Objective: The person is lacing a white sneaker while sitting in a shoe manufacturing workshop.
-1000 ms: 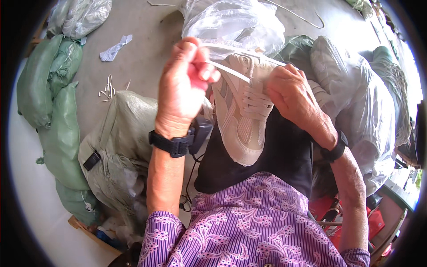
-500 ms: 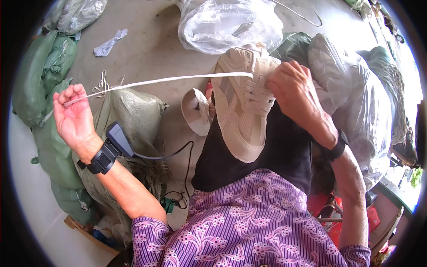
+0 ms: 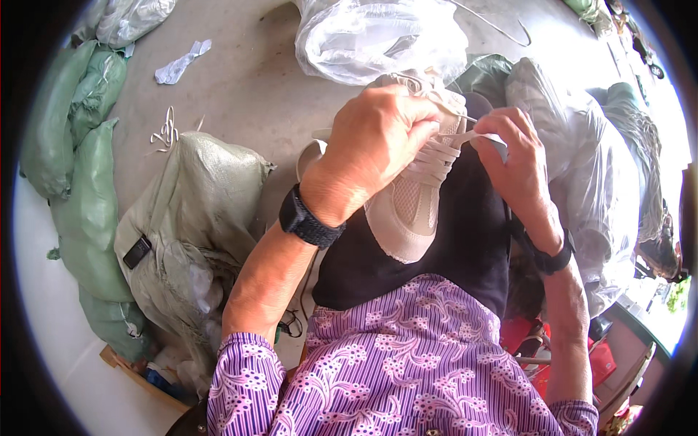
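Observation:
A cream-white sports shoe [image 3: 411, 207] rests sole-down on my dark lap, toe toward me. My left hand [image 3: 374, 142] lies over the shoe's upper part, fingers closed on the white lace [image 3: 436, 160] near the eyelets. My right hand [image 3: 512, 156] pinches the flat free end of the same lace just right of the shoe. Both wrists carry black watches. The shoe's tongue and top eyelets are partly hidden by my left hand.
A clear plastic bag [image 3: 378, 36] lies on the concrete floor beyond the shoe. Green woven sacks [image 3: 80, 174] line the left side, a pale sack [image 3: 196, 203] sits beside my left arm. More bagged bundles [image 3: 582, 167] stand at right. White scraps [image 3: 178, 65] lie on the floor.
My left hand, which had pulled the lace far out to the left, has come back to the shoe and now grips the lace at the eyelets. My right hand shifted onto the lace end.

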Available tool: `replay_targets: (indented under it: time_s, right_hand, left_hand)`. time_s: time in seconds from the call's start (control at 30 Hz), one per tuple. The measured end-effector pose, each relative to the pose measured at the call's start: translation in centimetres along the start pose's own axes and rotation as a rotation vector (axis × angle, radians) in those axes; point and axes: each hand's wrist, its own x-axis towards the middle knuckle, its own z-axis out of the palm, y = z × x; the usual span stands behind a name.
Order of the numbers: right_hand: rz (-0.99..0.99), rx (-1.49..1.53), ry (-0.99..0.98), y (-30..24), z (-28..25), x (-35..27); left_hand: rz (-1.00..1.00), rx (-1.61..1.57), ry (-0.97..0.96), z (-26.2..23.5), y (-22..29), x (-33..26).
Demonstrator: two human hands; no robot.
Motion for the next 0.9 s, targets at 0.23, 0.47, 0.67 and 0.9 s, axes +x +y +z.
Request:
replay_targets:
  time_s: [0.23,0.47,0.67,0.9]
  right_hand:
    - [-0.087,0.04,-0.065,0.1,0.6,-1.2]
    - [-0.15,0.069,-0.091,0.2,0.7,-0.5]
    - [-0.175,-0.015,-0.062,1.7,0.6,0.1]
    - [-0.268,-0.106,-0.081,1.0,1.1,2.4]
  left_hand:
    - [0.065,0.134,0.012,0.3,0.7,0.5]
    - [0.203,0.287,-0.033,0.5,0.6,0.6]
    - [0.06,0.404,0.049,-1.1,0.4,1.0]
    - [0.042,0.06,0.094,1.0,-1.6,0.6]
